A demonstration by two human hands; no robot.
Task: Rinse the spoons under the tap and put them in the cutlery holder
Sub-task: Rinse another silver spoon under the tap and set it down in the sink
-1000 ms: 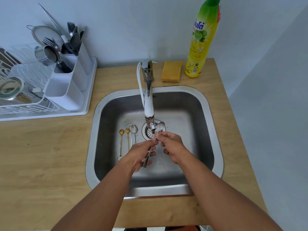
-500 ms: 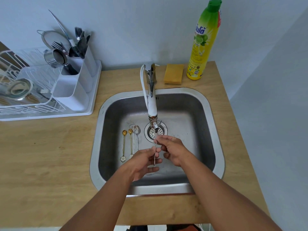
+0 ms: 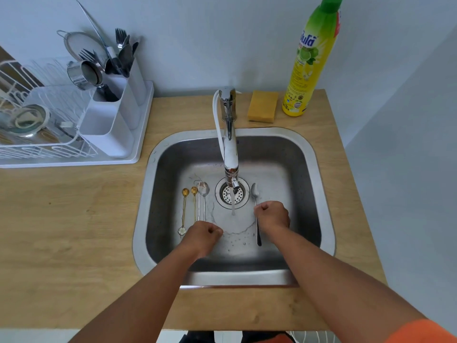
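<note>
wooden worktop [image 3: 74, 219], sink [image 3: 324, 194], tap [image 3: 230, 154] running. right hand [image 3: 273, 216] closed on spoon [image 3: 255, 191]; left hand [image 3: 204, 235] fisted, contents unclear. rinsing in hand; holder [image 3: 108, 125] placement judged next.

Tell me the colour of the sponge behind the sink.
Yellow-orange; the sponge shows plainly in the head view, beside the tap.

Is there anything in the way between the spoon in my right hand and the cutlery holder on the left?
The tap rises between the spoon in your right hand and the cutlery holder, and your left hand sits low on that side. Lifted above the sink rim, the path looks clear.
</note>
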